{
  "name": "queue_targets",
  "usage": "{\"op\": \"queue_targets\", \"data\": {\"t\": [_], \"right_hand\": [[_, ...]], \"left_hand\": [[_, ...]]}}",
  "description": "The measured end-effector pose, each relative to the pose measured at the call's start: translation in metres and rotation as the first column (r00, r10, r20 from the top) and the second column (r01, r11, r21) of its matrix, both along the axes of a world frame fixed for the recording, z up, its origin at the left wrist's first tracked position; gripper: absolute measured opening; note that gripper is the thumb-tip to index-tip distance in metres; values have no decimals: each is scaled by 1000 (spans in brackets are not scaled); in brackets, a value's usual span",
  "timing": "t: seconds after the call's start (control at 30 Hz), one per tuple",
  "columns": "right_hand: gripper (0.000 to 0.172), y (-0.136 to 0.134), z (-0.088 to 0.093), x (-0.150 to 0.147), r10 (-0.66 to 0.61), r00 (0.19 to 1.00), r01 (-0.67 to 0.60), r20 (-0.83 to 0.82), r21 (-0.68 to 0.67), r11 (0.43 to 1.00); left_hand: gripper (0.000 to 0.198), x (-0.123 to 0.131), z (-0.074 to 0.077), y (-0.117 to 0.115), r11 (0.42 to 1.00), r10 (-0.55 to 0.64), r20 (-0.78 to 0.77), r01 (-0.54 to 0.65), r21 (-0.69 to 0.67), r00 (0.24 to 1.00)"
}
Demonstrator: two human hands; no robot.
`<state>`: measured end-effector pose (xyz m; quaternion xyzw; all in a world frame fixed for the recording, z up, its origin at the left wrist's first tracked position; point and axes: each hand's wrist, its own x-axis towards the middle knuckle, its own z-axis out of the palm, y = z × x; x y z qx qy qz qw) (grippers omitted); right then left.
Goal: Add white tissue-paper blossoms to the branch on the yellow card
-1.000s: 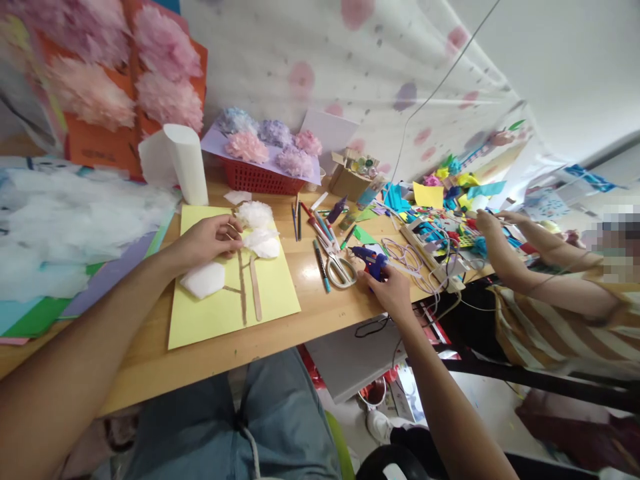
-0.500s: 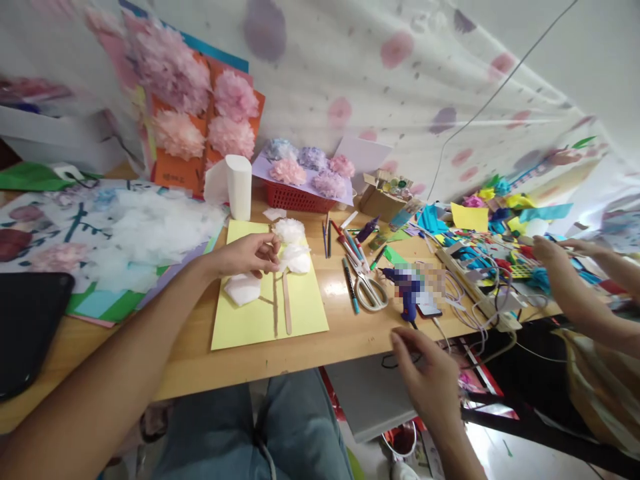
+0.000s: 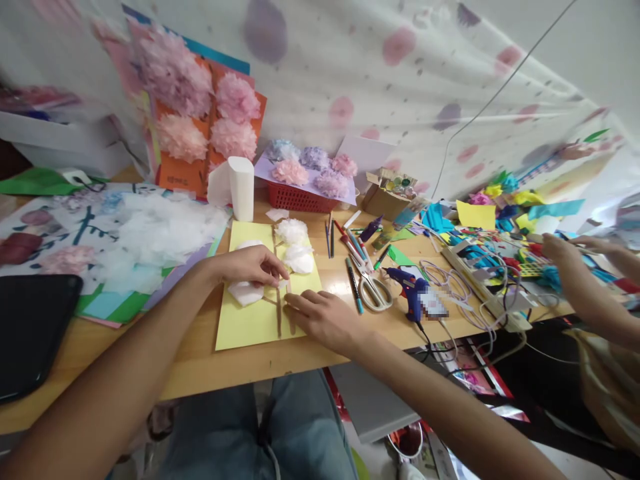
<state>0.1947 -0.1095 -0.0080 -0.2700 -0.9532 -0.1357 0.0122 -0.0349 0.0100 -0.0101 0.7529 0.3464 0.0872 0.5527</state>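
A yellow sheet of paper (image 3: 237, 333) lies on the table in front of me. On it are white tissue-paper flowers (image 3: 293, 231), crumpled white tissue (image 3: 246, 293) and thin brown strips (image 3: 279, 320) that look like stems. Over the sheet's middle, my left hand (image 3: 253, 265) has its fingers pinched together at a tiny white piece (image 3: 283, 284). My right hand (image 3: 327, 320) reaches in from the right, fingers stretched out. Its fingertips lie at a wooden craft stick (image 3: 293, 325), which they partly cover; whether they press on it I cannot tell.
Right of the sheet lie scissors (image 3: 376, 293), markers (image 3: 354, 287) and a blue glue gun (image 3: 411, 290) with its cord. A white roll (image 3: 241, 190) and a red basket (image 3: 300, 199) stand behind. White tissue (image 3: 155, 227) is heaped left. Another person's arms (image 3: 580, 267) work at right.
My right hand has moved from the table edge beside the glue gun leftward onto the yellow sheet. My left hand has shifted slightly down and right, its fingers still pinched.
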Motion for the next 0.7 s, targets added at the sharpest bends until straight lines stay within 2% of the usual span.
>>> {"op": "queue_targets", "data": {"t": [0.13,0.23,0.4,0.53,0.6,0.7], "right_hand": [[22,14,1,-4,195,979,-199,53,73,977],[22,17,2,-6,314,949,-316,31,100,944],[23,10,9,-5,381,924,-375,-37,119,919],[20,-3,14,4,317,935,-298,-161,131,945],[21,-9,13,11,219,922,-187,-319,128,974],[23,-15,6,20,16,795,42,-606,83,996]], "left_hand": [[30,-1,2,2,991,97,51,-102,83,994],[23,2,0,2,981,86,31,-90,170,996],[15,5,-8,3,938,111,-25,-97,334,993],[14,6,-13,3,890,120,21,-117,440,993],[12,7,-14,2,865,107,49,-117,488,993],[11,9,-17,1,851,106,62,-123,510,992]]}}
